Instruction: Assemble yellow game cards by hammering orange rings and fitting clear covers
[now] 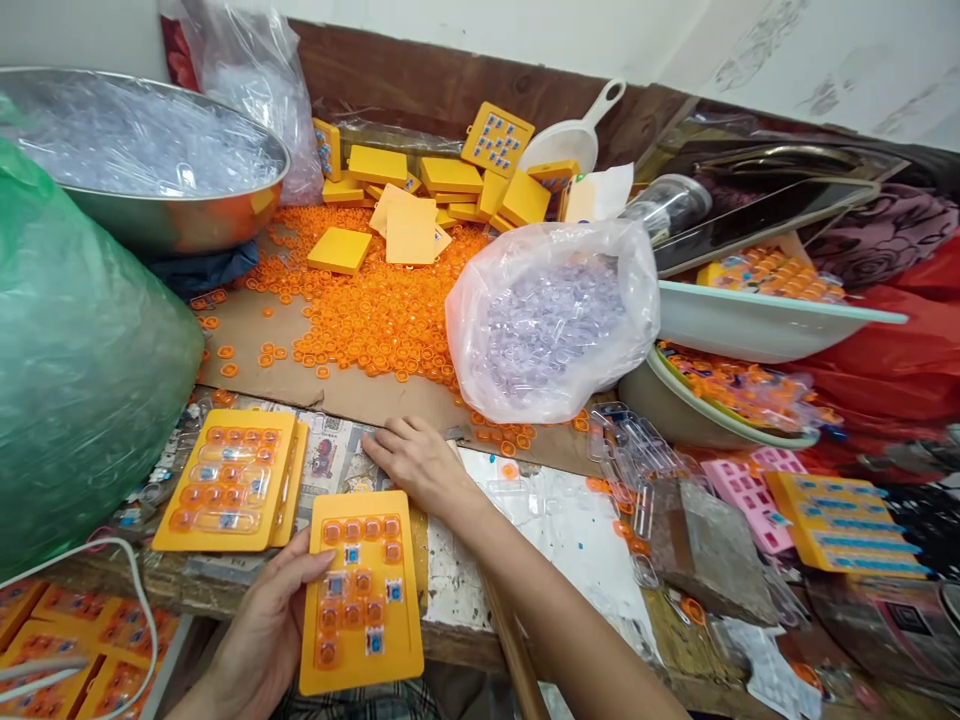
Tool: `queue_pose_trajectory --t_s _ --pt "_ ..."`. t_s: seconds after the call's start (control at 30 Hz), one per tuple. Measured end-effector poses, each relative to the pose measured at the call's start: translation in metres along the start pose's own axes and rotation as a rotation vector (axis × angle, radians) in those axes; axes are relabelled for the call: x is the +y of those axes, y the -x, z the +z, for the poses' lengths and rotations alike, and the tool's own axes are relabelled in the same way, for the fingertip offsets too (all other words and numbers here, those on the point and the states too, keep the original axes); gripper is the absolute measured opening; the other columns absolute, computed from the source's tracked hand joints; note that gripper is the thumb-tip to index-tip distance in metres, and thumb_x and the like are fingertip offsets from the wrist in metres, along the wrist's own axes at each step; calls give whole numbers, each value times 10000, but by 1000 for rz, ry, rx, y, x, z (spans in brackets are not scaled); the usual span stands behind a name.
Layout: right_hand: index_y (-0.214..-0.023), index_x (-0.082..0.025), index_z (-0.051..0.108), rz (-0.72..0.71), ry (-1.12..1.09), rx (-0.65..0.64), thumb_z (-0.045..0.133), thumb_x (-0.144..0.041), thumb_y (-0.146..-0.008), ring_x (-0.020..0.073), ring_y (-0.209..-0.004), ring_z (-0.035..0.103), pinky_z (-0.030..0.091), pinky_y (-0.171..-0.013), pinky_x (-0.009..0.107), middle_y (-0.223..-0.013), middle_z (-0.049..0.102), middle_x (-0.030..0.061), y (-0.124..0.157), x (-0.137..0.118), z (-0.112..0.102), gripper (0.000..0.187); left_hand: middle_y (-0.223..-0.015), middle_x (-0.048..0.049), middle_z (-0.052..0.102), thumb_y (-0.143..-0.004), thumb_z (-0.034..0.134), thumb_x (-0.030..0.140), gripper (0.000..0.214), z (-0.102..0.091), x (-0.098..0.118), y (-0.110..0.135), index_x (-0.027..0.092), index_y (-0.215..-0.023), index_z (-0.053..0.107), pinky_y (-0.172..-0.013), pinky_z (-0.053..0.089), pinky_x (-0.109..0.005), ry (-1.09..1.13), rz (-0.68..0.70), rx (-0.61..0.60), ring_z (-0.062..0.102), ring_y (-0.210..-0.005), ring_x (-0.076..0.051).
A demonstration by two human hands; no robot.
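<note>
My left hand (pixel 259 625) grips a yellow plastic tray (pixel 403 655) by its left edge, with the thumb on top. Orange square rings (pixel 373 528) fill part of its moulded slots, and a few small blue-and-white pieces (pixel 374 640) show in others. My right hand (pixel 417 462) rests on the newspaper (pixel 328 440) just beyond the tray. Its fingers reach out to the left, and nothing shows in them; what lies under the palm is hidden. To the left, similar yellow trays (pixel 225 480) overlap, the top one carrying orange rings and clear long caps.
Loose orange rings (pixel 375 320) spread over cardboard behind my hands. A plastic bag (pixel 555 310) of clear pieces stands at centre right. Yellow trays (pixel 379 163) are heaped at the back. A metal bowl (pixel 172 215) and a green bag (pixel 82 370) crowd the left; a stone block (pixel 709 550) lies right.
</note>
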State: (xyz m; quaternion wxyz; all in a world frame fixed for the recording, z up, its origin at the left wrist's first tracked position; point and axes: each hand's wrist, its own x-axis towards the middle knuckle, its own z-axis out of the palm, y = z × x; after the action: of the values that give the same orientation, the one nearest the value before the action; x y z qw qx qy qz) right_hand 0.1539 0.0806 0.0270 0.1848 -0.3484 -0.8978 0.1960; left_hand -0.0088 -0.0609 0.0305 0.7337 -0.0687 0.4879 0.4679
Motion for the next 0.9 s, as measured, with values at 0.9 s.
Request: queue_pose_trajectory --t_s 0.9 --pt "-809 -246 706 874 -1033 1150 766 -309 -720 224 -1100 577 470 -936 383 -1133 632 47 106 -93 55 125 -1020 -58 730 -581 816 439 610 38 -47 6 239 -1120 614 -830 560 -370 -124 456 106 661 -999 -301"
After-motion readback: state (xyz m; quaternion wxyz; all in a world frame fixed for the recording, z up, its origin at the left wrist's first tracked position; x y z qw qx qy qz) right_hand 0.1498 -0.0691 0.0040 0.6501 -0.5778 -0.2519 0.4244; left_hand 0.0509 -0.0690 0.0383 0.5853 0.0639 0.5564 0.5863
